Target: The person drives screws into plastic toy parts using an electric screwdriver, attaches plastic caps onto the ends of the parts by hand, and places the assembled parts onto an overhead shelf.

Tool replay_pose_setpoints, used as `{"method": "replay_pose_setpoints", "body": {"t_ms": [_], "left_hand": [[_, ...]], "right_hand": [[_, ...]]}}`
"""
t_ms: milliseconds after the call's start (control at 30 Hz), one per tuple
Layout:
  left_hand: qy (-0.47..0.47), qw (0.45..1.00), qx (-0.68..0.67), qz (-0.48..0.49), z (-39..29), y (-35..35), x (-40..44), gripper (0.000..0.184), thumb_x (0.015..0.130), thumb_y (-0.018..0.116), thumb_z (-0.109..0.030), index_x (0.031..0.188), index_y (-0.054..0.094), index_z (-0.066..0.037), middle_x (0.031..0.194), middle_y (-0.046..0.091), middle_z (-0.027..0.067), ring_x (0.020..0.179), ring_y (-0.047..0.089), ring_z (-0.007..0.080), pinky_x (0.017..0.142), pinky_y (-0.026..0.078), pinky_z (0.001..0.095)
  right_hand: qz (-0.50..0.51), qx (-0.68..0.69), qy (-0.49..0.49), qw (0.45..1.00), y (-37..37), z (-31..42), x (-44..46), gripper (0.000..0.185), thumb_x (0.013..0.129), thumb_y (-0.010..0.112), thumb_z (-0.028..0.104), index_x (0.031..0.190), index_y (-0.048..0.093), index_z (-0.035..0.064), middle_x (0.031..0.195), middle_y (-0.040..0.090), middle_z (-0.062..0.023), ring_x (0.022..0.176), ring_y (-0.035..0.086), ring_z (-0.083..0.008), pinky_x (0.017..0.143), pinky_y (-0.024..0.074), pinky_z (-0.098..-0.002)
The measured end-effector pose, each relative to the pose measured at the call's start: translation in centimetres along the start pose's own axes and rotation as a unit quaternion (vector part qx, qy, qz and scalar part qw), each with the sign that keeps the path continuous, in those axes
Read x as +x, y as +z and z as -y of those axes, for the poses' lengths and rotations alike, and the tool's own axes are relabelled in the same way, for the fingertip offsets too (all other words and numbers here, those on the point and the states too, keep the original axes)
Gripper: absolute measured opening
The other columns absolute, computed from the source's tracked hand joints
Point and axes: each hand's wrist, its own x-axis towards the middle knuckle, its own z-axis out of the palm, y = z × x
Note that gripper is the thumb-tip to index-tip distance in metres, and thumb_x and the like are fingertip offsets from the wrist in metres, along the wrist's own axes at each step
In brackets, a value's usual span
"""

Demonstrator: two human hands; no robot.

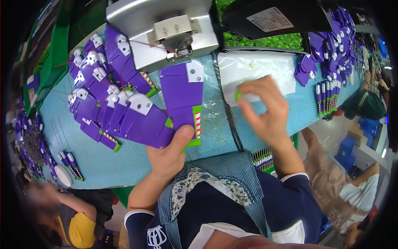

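Note:
My left hand (168, 155) grips the lower end of a purple plastic part (181, 93) with a white corner piece and a red-and-white striped edge. Another purple part (143, 120) lies against the same hand, overlapping a pile of purple parts (89, 79) to the left. Over the white sheet (259, 68), my right hand (269, 108) pinches a small green piece (238, 95) between thumb and forefinger. A metal fixture (174, 35) stands just beyond the held part.
A black tray of small green pieces (263, 42) sits behind the white sheet. More purple parts (331, 45) are heaped at right. A dark cable (233, 128) crosses the blue table (213, 135). People sit at lower left (78, 224) and right (323, 174).

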Motion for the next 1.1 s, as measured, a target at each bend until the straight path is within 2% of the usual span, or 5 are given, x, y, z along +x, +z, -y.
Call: {"method": "replay_pose_setpoints", "body": {"t_ms": [167,400,533,700,1100], "left_hand": [[0.02,1.0,-0.019,-0.001,0.6,0.1,0.2,0.033,0.087,0.064,-0.018,0.113,0.055,0.0,0.098,0.062,0.0115,0.079,0.062,0.0233,0.067,0.053,0.0391],[0.005,1.0,-0.019,0.01,-0.2,0.2,0.0,0.033,0.085,0.063,-0.009,0.114,0.053,0.0,0.102,0.06,0.0118,0.084,0.062,0.0227,0.069,0.052,0.0381],[0.089,0.994,0.057,0.012,0.3,0.4,0.3,0.03,0.08,0.067,0.003,0.109,0.059,0.001,0.101,0.063,0.0071,0.089,0.06,0.0154,0.08,0.047,0.0289],[0.161,0.97,0.181,0.006,0.6,0.8,0.4,0.02,0.082,0.072,-0.006,0.1,0.064,-0.001,0.088,0.065,0.0032,0.077,0.06,0.0114,0.067,0.047,0.025],[0.154,0.963,0.221,0.025,-0.2,1.2,0.0,0.019,0.086,0.068,-0.01,0.101,0.059,-0.001,0.085,0.062,0.0033,0.073,0.058,0.0121,0.064,0.045,0.0252]], "right_hand": [[0.007,-0.216,-0.008,0.976,-0.4,-3.6,-0.5,0.02,0.066,0.071,0.005,0.083,0.063,0.0062,0.091,0.059,-0.0026,0.085,0.051,-0.0237,0.074,0.0379,-0.0358],[0.0,-0.226,-0.023,0.974,-0.5,-3.4,-0.4,0.019,0.065,0.071,0.004,0.082,0.064,0.0073,0.089,0.06,-0.0019,0.083,0.051,-0.0236,0.073,0.0377,-0.0352],[-0.015,-0.027,0.055,0.998,-0.7,-1.5,-0.7,0.02,0.067,0.072,0.002,0.086,0.067,0.0054,0.091,0.061,-0.0043,0.087,0.052,-0.0211,0.078,0.0393,-0.0325],[0.043,0.326,0.142,0.934,0.6,1.6,-1.3,0.017,0.075,0.072,0.002,0.091,0.067,0.0005,0.096,0.061,-0.0093,0.092,0.053,-0.0189,0.083,0.041,-0.0303],[0.056,0.345,0.144,0.926,2.8,2.8,-2.5,0.017,0.074,0.074,0.001,0.089,0.066,0.0005,0.093,0.06,-0.0097,0.086,0.055,-0.0158,0.076,0.0428,-0.0256]]}}
